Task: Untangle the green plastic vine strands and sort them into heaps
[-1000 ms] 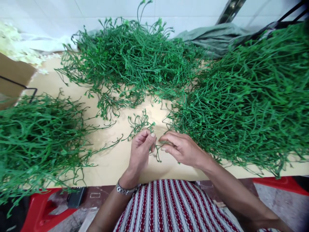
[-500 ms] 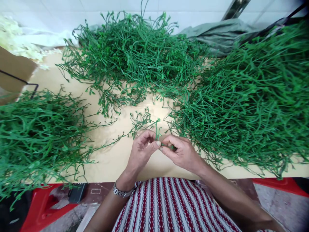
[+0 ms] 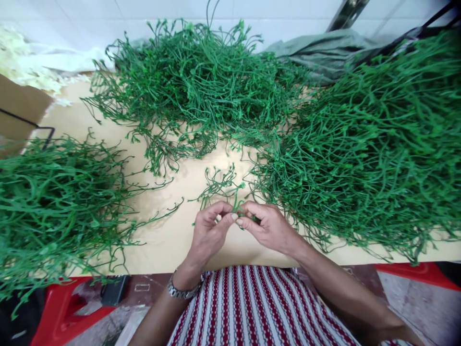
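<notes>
Close together over the table's front part, both my hands pinch thin green artificial stems. My left hand [image 3: 211, 233] has its thumb and forefinger closed on a green stem [image 3: 236, 196], whose small budded tip points away from me. My right hand [image 3: 270, 227] pinches right beside it, thumb tips almost touching, with bits of green showing under its fingers. The exact joint between the pieces is hidden by my fingertips. Just beyond my hands, a loose spray of curly dark green stems [image 3: 219, 181] reaches in toward my left hand.
Heaps of green stems lie at the back [image 3: 209, 81], a large pile on the right [image 3: 370, 154], and another pile on the left [image 3: 61, 202] overhanging the front edge. Pale yellow flowers [image 3: 21, 57] and a brown cardboard piece [image 3: 21, 105] are at the left back. A red stool [image 3: 61, 312] stands below.
The loose spray beyond my hands has shifted slightly to the right. My fingertips have drawn closer together around the stem, which leans a bit more to the right.
</notes>
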Demonstrator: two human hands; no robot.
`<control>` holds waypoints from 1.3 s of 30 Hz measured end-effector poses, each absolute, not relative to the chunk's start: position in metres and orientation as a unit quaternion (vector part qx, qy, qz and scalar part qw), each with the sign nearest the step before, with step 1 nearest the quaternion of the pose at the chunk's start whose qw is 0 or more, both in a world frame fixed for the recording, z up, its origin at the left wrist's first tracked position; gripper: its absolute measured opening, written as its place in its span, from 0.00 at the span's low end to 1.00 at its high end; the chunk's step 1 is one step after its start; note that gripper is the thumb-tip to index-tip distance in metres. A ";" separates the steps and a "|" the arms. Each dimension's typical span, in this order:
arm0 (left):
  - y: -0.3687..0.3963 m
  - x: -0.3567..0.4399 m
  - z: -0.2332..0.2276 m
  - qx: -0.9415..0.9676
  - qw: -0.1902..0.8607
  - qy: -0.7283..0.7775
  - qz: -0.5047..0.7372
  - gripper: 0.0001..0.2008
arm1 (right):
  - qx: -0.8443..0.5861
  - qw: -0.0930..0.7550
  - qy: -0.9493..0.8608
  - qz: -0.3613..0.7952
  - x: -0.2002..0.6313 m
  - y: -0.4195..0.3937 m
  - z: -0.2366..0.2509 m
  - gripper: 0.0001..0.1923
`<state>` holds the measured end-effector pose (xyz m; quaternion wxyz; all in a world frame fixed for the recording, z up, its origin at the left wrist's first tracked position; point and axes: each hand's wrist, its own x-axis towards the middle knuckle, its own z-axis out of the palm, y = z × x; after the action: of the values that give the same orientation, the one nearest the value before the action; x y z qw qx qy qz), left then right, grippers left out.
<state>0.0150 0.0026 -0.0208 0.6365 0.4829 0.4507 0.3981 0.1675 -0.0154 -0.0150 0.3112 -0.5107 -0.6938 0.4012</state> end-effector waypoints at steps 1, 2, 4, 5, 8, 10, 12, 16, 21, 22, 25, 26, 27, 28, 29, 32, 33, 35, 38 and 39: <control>0.002 0.015 -0.021 0.483 0.634 0.449 0.404 0.07 | -0.508 0.320 -0.684 0.415 0.167 -0.015 -0.015 0.07; 0.002 0.016 -0.022 0.479 0.629 0.450 0.414 0.07 | -0.506 0.327 -0.672 0.429 0.167 -0.016 -0.016 0.06; 0.002 0.017 -0.024 0.462 0.619 0.453 0.444 0.07 | -0.510 0.340 -0.653 0.445 0.166 -0.017 -0.017 0.05; 0.002 0.017 -0.024 0.453 0.615 0.454 0.459 0.06 | -0.513 0.344 -0.648 0.446 0.166 -0.017 -0.017 0.04; 0.005 0.017 -0.025 0.456 0.603 0.449 0.476 0.06 | -0.513 0.343 -0.651 0.442 0.165 -0.018 -0.018 0.05; 0.008 0.016 -0.024 0.486 0.592 0.447 0.462 0.06 | -0.504 0.337 -0.664 0.438 0.165 -0.018 -0.018 0.06; 0.010 0.016 -0.022 0.522 0.575 0.443 0.448 0.06 | -0.497 0.329 -0.677 0.432 0.164 -0.017 -0.018 0.06; 0.011 0.017 -0.021 0.571 0.557 0.425 0.428 0.06 | -0.504 0.322 -0.675 0.433 0.164 -0.016 -0.022 0.09; 0.008 0.015 -0.021 0.631 0.541 0.407 0.380 0.05 | -0.488 0.313 -0.677 0.454 0.164 -0.017 -0.024 0.11; 0.009 0.014 -0.021 0.641 0.537 0.403 0.372 0.05 | -0.478 0.309 -0.685 0.454 0.165 -0.017 -0.023 0.10; 0.011 0.011 -0.019 0.668 0.541 0.384 0.337 0.05 | -0.460 0.293 -0.709 0.447 0.167 -0.016 -0.023 0.08; 0.012 0.010 -0.018 0.675 0.544 0.379 0.323 0.05 | -0.459 0.288 -0.715 0.443 0.168 -0.015 -0.024 0.08; 0.013 0.009 -0.017 0.680 0.549 0.375 0.309 0.06 | -0.458 0.283 -0.722 0.435 0.168 -0.015 -0.024 0.08; 0.014 0.008 -0.016 0.683 0.553 0.372 0.298 0.06 | -0.458 0.277 -0.730 0.425 0.169 -0.015 -0.025 0.08; 0.014 0.007 -0.016 0.684 0.559 0.369 0.289 0.06 | -0.456 0.274 -0.740 0.412 0.170 -0.015 -0.025 0.08; 0.015 0.006 -0.016 0.668 0.591 0.357 0.280 0.07 | -0.441 0.267 -0.764 0.389 0.173 -0.014 -0.025 0.09; 0.015 0.006 -0.017 0.653 0.609 0.352 0.283 0.07 | -0.433 0.263 -0.765 0.398 0.175 -0.014 -0.024 0.09; 0.015 0.007 -0.019 0.609 0.655 0.341 0.289 0.09 | -0.417 0.254 -0.752 0.443 0.178 -0.013 -0.022 0.09; 0.012 0.010 -0.022 0.521 0.725 0.334 0.303 0.12 | -0.402 0.253 -0.709 0.521 0.181 -0.012 -0.018 0.10; 0.011 0.011 -0.023 0.490 0.743 0.334 0.310 0.12 | -0.401 0.259 -0.694 0.540 0.182 -0.011 -0.016 0.10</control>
<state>0.0112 0.0113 -0.0226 0.7429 0.4899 0.3342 0.3104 0.1819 -0.0105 -0.0164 0.2589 -0.4007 -0.6938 0.5395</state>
